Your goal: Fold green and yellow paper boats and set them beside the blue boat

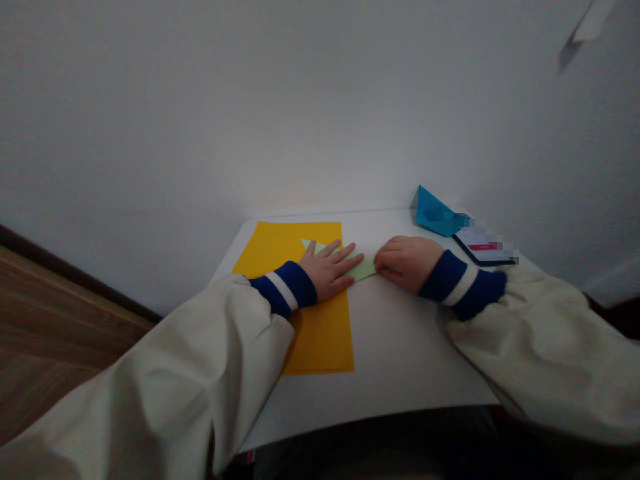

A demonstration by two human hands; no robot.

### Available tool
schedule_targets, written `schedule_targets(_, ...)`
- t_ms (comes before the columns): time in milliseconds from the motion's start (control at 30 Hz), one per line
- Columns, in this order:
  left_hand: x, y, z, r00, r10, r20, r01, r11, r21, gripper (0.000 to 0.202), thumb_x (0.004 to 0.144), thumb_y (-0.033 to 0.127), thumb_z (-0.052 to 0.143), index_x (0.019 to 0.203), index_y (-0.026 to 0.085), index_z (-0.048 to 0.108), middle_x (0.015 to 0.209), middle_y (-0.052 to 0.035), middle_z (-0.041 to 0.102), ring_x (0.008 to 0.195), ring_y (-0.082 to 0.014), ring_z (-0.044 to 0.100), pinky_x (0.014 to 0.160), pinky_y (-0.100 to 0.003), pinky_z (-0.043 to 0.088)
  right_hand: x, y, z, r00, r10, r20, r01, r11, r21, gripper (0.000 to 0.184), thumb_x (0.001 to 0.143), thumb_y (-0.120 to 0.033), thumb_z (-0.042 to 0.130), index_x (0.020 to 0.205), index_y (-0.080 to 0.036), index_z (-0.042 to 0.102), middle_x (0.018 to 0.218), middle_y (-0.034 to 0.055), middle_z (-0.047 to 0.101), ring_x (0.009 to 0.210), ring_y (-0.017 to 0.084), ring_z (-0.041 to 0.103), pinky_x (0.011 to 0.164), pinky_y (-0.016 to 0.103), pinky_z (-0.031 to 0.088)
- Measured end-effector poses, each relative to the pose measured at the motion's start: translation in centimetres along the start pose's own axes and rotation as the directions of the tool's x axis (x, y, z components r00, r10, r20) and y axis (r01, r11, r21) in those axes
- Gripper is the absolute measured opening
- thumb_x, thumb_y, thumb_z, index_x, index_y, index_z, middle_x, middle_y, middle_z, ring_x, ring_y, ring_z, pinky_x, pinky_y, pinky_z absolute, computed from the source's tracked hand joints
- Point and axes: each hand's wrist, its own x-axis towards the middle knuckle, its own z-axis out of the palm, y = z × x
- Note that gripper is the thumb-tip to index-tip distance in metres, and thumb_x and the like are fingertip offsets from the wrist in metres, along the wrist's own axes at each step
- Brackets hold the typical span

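A small light green folded paper point(364, 269) lies on a white table point(400, 347), partly over a yellow sheet point(320, 333). My left hand point(330, 268) lies flat on the green paper with fingers stretched out, pressing it down. My right hand point(407, 261) is curled into a loose fist, its fingertips pressed on the paper's right tip. Most of the green paper is hidden under my left hand. Both arms wear cream sleeves with blue and white cuffs.
A blue folded paper shape point(434, 213) stands at the table's back right by the white wall. A phone point(483, 245) with a lit screen lies beside it. Wooden floor point(50, 333) shows to the left, below the table.
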Motion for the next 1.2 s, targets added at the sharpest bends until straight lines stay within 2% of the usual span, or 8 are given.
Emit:
schedule_targets(100,0.2,-0.3,-0.1,0.998,0.056,0.029,-0.055,0.998,-0.014,0.052,0.093,0.032,0.032,0.143,0.022,0.021,0.150,-0.0053,0.015,0.137,-0.0296,0.014,0.106,-0.059,0.015,-0.1,0.1,0.1,0.999,-0.033,-0.017,0.033,0.999,-0.003,0.020,0.084,-0.025,0.047,0.084,-0.021,0.066,0.089,0.0043,0.067,0.081,0.017,0.057,0.070,0.028,0.041)
schedule_targets(200,0.4,-0.6,-0.1,0.982,0.183,0.037,-0.178,0.979,-0.097,0.051,0.091,0.023,0.032,0.142,0.022,0.023,0.150,-0.0027,0.020,0.138,-0.0248,0.013,0.109,-0.050,0.016,-0.2,0.1,0.4,0.999,-0.018,-0.047,0.020,0.999,0.048,0.020,0.084,-0.026,0.048,0.085,-0.022,0.067,0.087,0.0032,0.067,0.080,0.016,0.058,0.069,0.027,0.042)
schedule_targets(333,0.5,-0.8,0.0,0.957,0.288,-0.015,-0.285,0.936,-0.207,0.047,0.092,0.025,0.033,0.138,0.023,0.032,0.148,-0.0026,0.026,0.137,-0.0229,0.017,0.110,-0.046,0.016,-0.1,0.1,0.8,0.995,-0.042,-0.094,0.057,0.985,0.164,0.018,0.082,-0.026,0.051,0.084,-0.021,0.069,0.083,0.0038,0.066,0.079,0.015,0.058,0.073,0.027,0.043)
schedule_targets(400,0.5,-1.0,0.2,0.948,0.314,-0.045,-0.315,0.917,-0.243,0.046,0.092,0.027,0.034,0.137,0.022,0.034,0.147,-0.0041,0.028,0.137,-0.0220,0.019,0.111,-0.045,0.016,0.0,0.3,0.8,0.996,-0.029,-0.080,0.045,0.979,0.197,0.018,0.081,-0.026,0.053,0.082,-0.019,0.069,0.079,0.0045,0.065,0.075,0.015,0.057,0.072,0.026,0.043)
schedule_targets(600,0.6,-1.3,1.0,0.938,0.333,-0.091,-0.346,0.899,-0.268,0.044,0.092,0.026,0.036,0.135,0.022,0.038,0.146,-0.0043,0.031,0.136,-0.0216,0.022,0.110,-0.046,0.018,0.1,1.0,0.6,0.987,0.140,0.076,-0.152,0.972,0.178,0.020,0.077,-0.033,0.057,0.079,-0.018,0.069,0.074,0.0049,0.064,0.066,0.015,0.056,0.062,0.026,0.041)
schedule_targets(833,0.3,-1.1,0.9,0.928,0.346,-0.139,-0.372,0.885,-0.279,0.040,0.091,0.022,0.038,0.130,0.024,0.044,0.144,-0.0032,0.035,0.135,-0.0220,0.025,0.110,-0.045,0.019,0.0,1.5,1.1,0.941,0.309,0.134,-0.335,0.903,0.267,0.021,0.073,-0.038,0.059,0.080,-0.021,0.069,0.067,0.0005,0.065,0.056,0.011,0.055,0.056,0.024,0.040)
schedule_targets(1000,0.2,-0.9,0.8,0.930,0.339,-0.143,-0.368,0.878,-0.307,0.040,0.089,0.021,0.042,0.129,0.023,0.044,0.140,-0.0038,0.040,0.134,-0.0222,0.028,0.109,-0.045,0.021,0.2,1.3,1.3,0.911,0.356,0.207,-0.410,0.833,0.371,0.020,0.073,-0.037,0.060,0.078,-0.019,0.068,0.067,0.0006,0.066,0.057,0.011,0.056,0.055,0.023,0.040)
schedule_targets(1200,0.1,-0.8,0.8,0.916,0.381,-0.126,-0.400,0.890,-0.218,0.045,0.092,0.036,0.038,0.135,0.024,0.038,0.143,-0.0058,0.035,0.134,-0.0251,0.024,0.109,-0.045,0.019,0.4,1.1,1.2,0.897,0.386,0.213,-0.438,0.833,0.336,0.020,0.073,-0.037,0.061,0.078,-0.019,0.068,0.071,0.0009,0.067,0.060,0.011,0.054,0.058,0.023,0.040)
